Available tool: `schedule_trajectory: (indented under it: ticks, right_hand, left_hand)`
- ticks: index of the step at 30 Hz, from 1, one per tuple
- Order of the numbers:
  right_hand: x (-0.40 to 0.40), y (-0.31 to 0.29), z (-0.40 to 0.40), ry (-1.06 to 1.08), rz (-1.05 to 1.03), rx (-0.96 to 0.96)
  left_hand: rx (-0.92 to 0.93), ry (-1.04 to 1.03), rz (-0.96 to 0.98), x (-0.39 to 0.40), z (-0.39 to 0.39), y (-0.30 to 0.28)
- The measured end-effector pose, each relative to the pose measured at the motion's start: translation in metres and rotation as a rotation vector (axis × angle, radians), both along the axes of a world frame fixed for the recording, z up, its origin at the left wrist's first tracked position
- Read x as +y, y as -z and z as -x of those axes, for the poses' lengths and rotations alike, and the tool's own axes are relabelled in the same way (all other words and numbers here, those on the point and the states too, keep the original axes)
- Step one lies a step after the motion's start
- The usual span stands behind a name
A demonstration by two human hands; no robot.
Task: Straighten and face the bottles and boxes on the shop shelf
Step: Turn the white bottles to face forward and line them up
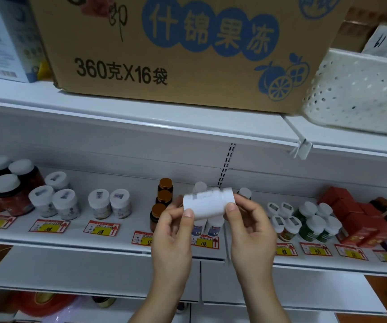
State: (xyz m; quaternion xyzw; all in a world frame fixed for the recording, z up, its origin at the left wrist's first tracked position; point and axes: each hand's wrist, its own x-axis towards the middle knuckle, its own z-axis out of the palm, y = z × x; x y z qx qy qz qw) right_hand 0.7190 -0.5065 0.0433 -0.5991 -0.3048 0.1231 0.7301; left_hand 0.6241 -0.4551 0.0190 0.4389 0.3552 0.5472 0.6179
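A big carton [164,50] is sitting on the top shelf above the white shelf [94,238], with a perforated basket [360,94] just right of the carton. On the shelf, red boxes [355,220] are standing at the far right and brown bottles [163,199] near the middle. In front of the shelf, lifted clear of it, a white bottle [207,202] is lying sideways, the left hand [172,234] and right hand [249,229] each pinching one end.
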Motion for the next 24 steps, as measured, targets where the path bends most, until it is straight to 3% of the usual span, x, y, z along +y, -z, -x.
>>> schedule_trajectory:
  ticks: [9,17,24]
  right_hand:
    - [0.003,-0.001,0.003,-0.022,0.016,-0.06]
    - [0.008,0.004,-0.003,0.018,0.075,0.007]
    - [0.009,-0.002,-0.001,-0.02,0.078,-0.047]
  left_hand:
    - [0.028,-0.099,-0.016,0.004,0.0,-0.001]
    - [-0.003,-0.045,-0.039,0.008,-0.003,0.001]
    - [0.096,-0.095,-0.033,0.011,0.0,-0.005]
